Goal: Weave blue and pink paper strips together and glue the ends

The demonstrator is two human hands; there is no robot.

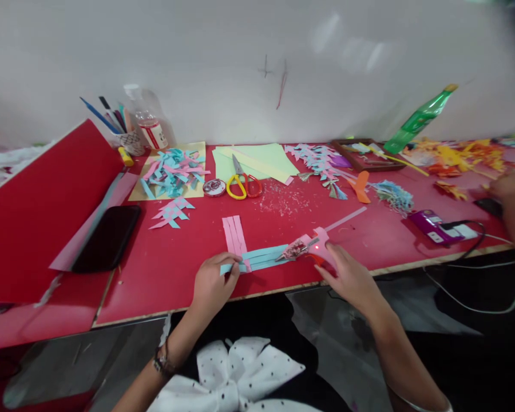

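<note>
My left hand (217,280) pinches the left end of the slit blue paper (264,258) where it crosses the slit pink paper (234,234). Both pieces lie at the table's front edge, with their strips interlaced at the crossing. My right hand (347,274) is wrapped around a pink hot glue gun (321,246) with an orange trigger. A clear glue stick (347,218) juts from its back. The metal nozzle rests at or just above the right part of the blue paper; whether it touches, I cannot tell.
Scissors (239,182), a woven paper fish (173,213) and a heap of paper pieces (171,171) lie beyond. A phone (107,239) and red board (47,217) stand left. A purple power socket (438,228), green bottle (420,121) and another person's hand (512,200) are right.
</note>
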